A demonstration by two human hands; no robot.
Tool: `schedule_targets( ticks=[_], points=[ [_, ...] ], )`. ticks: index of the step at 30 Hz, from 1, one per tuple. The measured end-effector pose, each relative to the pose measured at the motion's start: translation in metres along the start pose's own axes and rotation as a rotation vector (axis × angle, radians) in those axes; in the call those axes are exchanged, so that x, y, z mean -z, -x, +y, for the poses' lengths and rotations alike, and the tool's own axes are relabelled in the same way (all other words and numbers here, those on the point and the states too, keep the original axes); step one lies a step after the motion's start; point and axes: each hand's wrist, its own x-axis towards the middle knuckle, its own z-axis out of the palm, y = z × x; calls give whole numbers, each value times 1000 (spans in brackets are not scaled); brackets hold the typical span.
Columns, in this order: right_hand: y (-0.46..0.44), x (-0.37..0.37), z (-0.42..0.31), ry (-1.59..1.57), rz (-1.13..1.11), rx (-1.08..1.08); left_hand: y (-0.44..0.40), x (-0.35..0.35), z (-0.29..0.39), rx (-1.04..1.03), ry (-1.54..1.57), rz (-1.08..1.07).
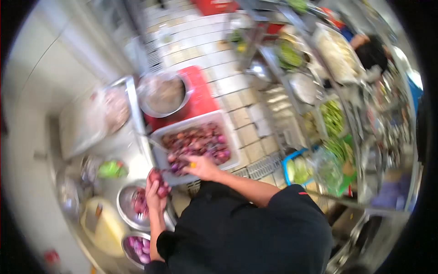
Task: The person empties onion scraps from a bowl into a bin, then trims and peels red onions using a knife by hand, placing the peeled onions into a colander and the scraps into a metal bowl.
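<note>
My left hand (154, 195) is closed around red onions (162, 188), above the left side of a metal bowl (121, 203). More reddish onions (138, 201) lie in that bowl. My right hand (203, 167) reaches over the near edge of a white tub (234, 150) full of red onions (196, 142). Its fingers curl in at a dark purple onion, partly blurred. A small orange spot (193, 164) shows at those fingers; I cannot make out what it is. Peeled purple onions (139, 248) fill a smaller metal bowl (125, 249) nearer to me.
A yellowish cutting board (109, 233) with a brown-handled item (99, 210) lies on the metal counter at left. A bag-covered pot (162, 93) stands on a red surface (203, 91) beyond the tub. Green vegetables (332, 118) and a blue-rimmed container (286, 171) are at right.
</note>
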Motion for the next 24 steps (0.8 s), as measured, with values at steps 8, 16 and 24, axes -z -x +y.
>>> schedule_targets(
  ticks=[8,16,24],
  points=[
    [-19,-77,-64,103,-344,-130,95,61,41,-418,197,201],
    [-6,-124,-71,-8,-514,-167,89,132,-3,-552,-648,657],
    [5,-153,-106,213,-660,91,119,103,11,-502,-41,434]
  ],
)
